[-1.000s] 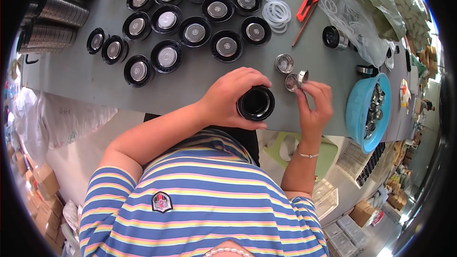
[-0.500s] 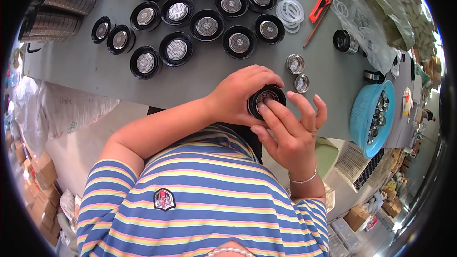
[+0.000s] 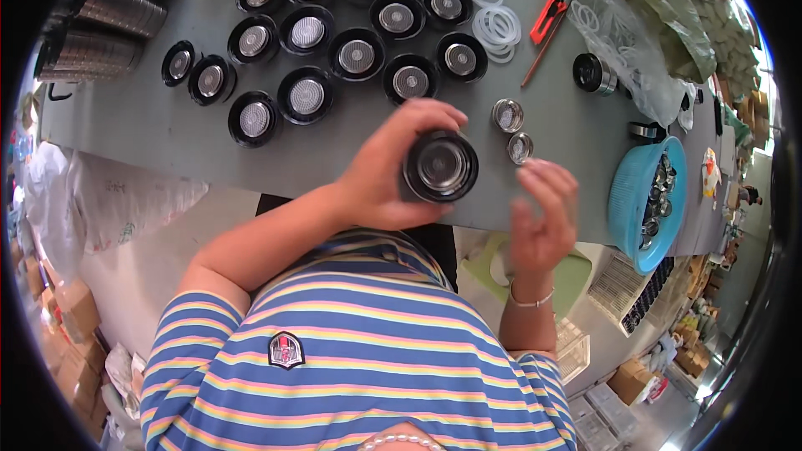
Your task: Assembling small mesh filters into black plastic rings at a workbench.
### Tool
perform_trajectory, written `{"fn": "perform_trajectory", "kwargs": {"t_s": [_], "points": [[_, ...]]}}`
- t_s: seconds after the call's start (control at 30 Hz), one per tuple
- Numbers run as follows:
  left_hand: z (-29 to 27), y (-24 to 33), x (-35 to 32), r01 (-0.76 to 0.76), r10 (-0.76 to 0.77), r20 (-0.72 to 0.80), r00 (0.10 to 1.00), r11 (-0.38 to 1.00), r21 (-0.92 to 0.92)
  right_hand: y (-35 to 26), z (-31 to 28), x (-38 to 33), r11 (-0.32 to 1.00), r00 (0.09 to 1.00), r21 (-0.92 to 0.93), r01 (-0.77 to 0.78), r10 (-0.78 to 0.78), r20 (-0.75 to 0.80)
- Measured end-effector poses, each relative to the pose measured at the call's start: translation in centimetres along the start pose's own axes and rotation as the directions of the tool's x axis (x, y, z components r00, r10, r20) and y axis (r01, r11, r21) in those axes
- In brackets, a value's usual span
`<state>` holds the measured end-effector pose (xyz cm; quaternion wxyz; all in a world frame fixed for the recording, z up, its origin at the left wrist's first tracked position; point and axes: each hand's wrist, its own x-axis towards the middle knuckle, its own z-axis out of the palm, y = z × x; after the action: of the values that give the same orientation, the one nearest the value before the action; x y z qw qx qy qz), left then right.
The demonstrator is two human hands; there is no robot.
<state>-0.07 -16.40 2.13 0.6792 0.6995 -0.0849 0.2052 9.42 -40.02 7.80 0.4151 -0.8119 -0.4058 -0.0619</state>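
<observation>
1. The left hand (image 3: 380, 171) grips a round black lid (image 3: 440, 166) with a metal centre, fingers curled over its top rim and thumb beneath. The lid is raised above the near edge of the grey table (image 3: 167, 129), its inner face toward the camera.
2. The right hand (image 3: 543, 217) is empty, just to the right of the lid and apart from it, palm up with fingers loosely spread and slightly curled.
3. Two small metal strainer cups (image 3: 508, 114) stand on the table just beyond the lid.
4. Rows of matching black lids (image 3: 307, 96) lie face-up farther back on the table.
5. White sealing rings (image 3: 496, 27) and a red-handled tool (image 3: 547, 21) lie at the far right.
6. A blue basket (image 3: 631, 192) holding metal parts sits at the table's right end.
7. Stacked metal cylinders (image 3: 109, 8) lie at the far left.
</observation>
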Motion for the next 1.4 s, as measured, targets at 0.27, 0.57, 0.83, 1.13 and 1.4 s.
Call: {"fn": "perform_trajectory", "kwargs": {"t_s": [0.27, 0.57, 0.83, 1.13, 1.4], "points": [[-4.3, 1.9, 0.4, 0.021, 0.068, -0.245, 0.967, 0.939, 0.344, 6.6, 2.8, -2.2, 0.958, 0.997, -0.274, -0.079, 0.072, -0.035], [-3.4, -0.9, -0.8, -0.02, 0.192, -0.309, 0.931, 0.874, 0.485, -3.2, 4.9, -0.5, 0.974, 0.985, -0.145, 0.173, -0.167, 0.052], [-6.0, 4.6, -1.2, 0.083, 0.017, -0.154, 0.988, 0.782, 0.618, -5.2, 4.9, 2.5, 0.931, 0.901, -0.328, 0.161, -0.003, 0.433], [-7.0, 8.2, -1.9, 0.378, -0.57, -0.125, 0.812, 0.351, 0.856, -1.1, 6.1, 2.0, 0.953, 0.959, -0.266, 0.144, -0.069, 0.274], [-6.3, 4.6, -2.0, 0.401, -0.309, -0.321, 0.895, 0.244, 0.883, 4.7, 2.4, 3.9, 0.966, 1.0, -0.259, 0.002, 0.0, 0.008]]}}
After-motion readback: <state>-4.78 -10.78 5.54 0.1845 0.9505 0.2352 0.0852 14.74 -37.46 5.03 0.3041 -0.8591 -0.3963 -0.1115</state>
